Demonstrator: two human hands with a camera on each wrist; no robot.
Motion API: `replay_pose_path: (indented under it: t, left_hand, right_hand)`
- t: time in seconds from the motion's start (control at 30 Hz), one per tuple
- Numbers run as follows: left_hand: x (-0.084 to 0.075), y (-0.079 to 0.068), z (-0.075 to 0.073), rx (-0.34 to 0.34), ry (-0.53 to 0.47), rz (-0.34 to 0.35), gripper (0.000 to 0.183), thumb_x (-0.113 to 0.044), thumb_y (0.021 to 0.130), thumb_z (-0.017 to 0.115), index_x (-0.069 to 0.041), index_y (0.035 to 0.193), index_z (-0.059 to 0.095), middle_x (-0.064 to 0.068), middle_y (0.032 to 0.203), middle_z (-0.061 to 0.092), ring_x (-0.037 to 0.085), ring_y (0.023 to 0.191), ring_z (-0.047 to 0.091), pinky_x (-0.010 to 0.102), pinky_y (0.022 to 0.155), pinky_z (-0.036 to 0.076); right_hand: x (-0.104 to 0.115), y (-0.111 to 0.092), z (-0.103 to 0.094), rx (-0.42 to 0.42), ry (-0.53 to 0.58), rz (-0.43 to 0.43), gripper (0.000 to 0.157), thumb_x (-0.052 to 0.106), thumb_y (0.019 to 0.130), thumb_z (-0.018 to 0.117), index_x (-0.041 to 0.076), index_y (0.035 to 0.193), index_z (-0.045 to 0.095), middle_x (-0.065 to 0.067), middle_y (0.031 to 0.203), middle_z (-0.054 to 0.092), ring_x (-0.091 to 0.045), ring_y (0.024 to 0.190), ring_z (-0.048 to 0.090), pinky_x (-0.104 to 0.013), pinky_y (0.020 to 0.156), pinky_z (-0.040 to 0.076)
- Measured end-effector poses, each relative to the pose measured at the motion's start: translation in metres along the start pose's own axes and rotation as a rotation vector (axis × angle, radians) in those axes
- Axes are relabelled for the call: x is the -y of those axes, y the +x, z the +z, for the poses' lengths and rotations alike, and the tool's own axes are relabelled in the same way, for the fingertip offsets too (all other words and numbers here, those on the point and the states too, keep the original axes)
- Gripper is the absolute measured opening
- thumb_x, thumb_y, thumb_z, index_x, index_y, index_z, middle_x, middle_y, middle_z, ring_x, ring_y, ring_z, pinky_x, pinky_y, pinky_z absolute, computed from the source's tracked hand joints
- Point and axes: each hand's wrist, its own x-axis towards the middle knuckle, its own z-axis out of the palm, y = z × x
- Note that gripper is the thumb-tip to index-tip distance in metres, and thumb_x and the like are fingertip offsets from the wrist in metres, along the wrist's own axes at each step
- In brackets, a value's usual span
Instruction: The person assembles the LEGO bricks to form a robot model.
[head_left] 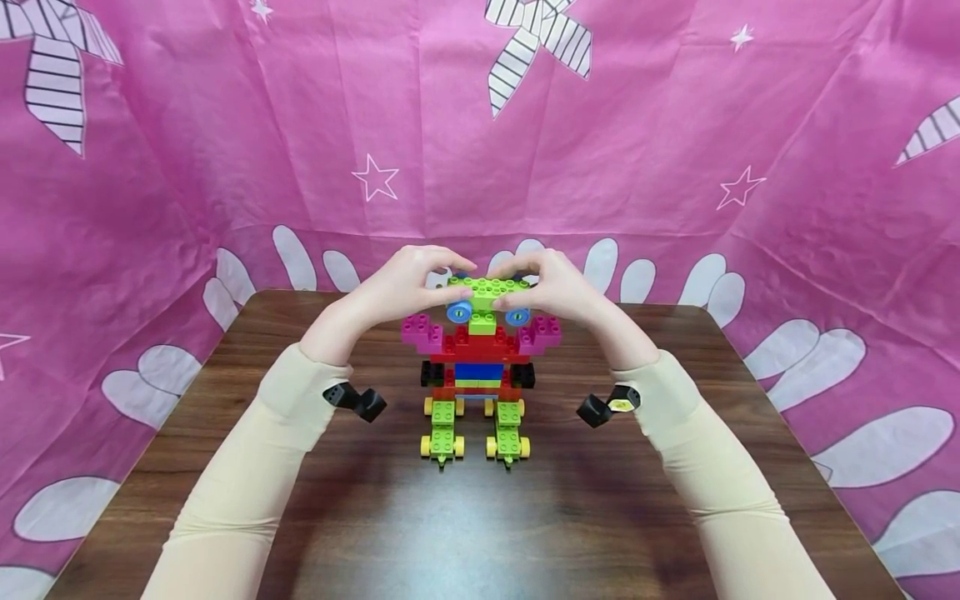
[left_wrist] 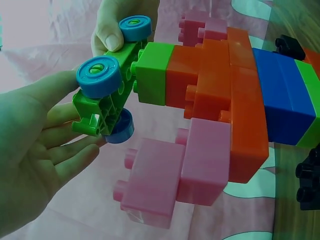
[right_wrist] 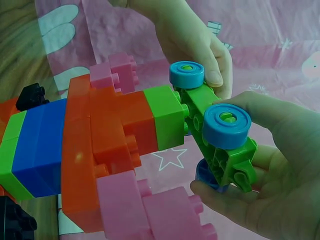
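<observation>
A toy-brick figure stands upright mid-table. Its top piece is a green wheeled base (head_left: 487,288) with blue wheels (head_left: 459,312), set across a green brick (left_wrist: 152,75). My left hand (head_left: 405,285) holds the left end of that base, thumb in front and fingers behind. At the other end, my right hand (head_left: 561,287) grips it the same way. In both wrist views the base meets the green brick's studs; whether they are pressed fully together, I cannot tell. Below come red bricks (head_left: 480,346), pink bricks (right_wrist: 122,205) at both sides and a blue brick (head_left: 480,372).
Black bricks (head_left: 522,375) stick out at the figure's sides. Its feet are two green wheeled bases (head_left: 443,415) with yellow wheels (head_left: 523,447). All stands on a brown wooden table (head_left: 375,517), with a pink patterned cloth (head_left: 637,150) behind and beside it.
</observation>
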Motion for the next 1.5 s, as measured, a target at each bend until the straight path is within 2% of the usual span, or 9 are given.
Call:
replay_pose_path:
  t: [0.23,0.53,0.8,1.03,1.5]
  left_hand:
    - [0.0027,0.0002,0.0022,0.039,0.015,0.008,0.036,-0.026,0.087,0.072,-0.007,0.118,0.068,0.008,0.116,0.069,0.021,0.106,0.062,0.043,0.093,0.050]
    - [0.0042,-0.0010,0.0035,0.062,0.001,0.023,0.032,-0.025,0.087,0.072,-0.008,0.114,0.071,0.006,0.111,0.071,0.019,0.102,0.065,0.036,0.087,0.055]
    - [0.0036,-0.0026,0.0032,0.086,-0.037,0.017,0.031,-0.023,0.087,0.072,-0.007,0.114,0.071,0.008,0.112,0.071,0.020,0.104,0.064,0.042,0.089,0.054]
    - [0.0032,-0.0026,0.0031,0.099,-0.039,0.000,0.031,-0.023,0.088,0.071,-0.007,0.114,0.071,0.009,0.113,0.070,0.021,0.106,0.063,0.041,0.090,0.054]
    - [0.0006,-0.0022,0.0045,0.103,-0.034,-0.024,0.030,-0.022,0.087,0.072,-0.006,0.113,0.072,0.009,0.111,0.070,0.021,0.105,0.062,0.040,0.090,0.053]
  right_hand:
    - [-0.0016,-0.0003,0.0037,0.027,0.038,-0.001,0.033,0.023,0.079,0.076,0.011,0.110,0.073,-0.004,0.102,0.071,-0.020,0.102,0.057,-0.039,0.083,0.053]
    - [-0.0025,0.0005,0.0074,0.044,0.040,-0.021,0.033,0.023,0.080,0.075,0.011,0.111,0.072,-0.003,0.100,0.071,-0.020,0.098,0.057,-0.036,0.080,0.053]
    - [0.0002,-0.0020,0.0083,0.059,0.057,0.007,0.035,0.023,0.080,0.075,0.011,0.113,0.071,-0.004,0.103,0.070,-0.020,0.102,0.056,-0.037,0.082,0.052]
    - [-0.0009,-0.0018,0.0097,0.060,0.053,0.037,0.037,0.025,0.080,0.075,0.012,0.114,0.071,-0.004,0.106,0.070,-0.021,0.107,0.056,-0.042,0.086,0.052]
    - [0.0000,-0.0030,0.0094,0.078,0.047,0.065,0.037,0.027,0.081,0.076,0.014,0.115,0.071,-0.004,0.107,0.070,-0.021,0.108,0.056,-0.039,0.081,0.052]
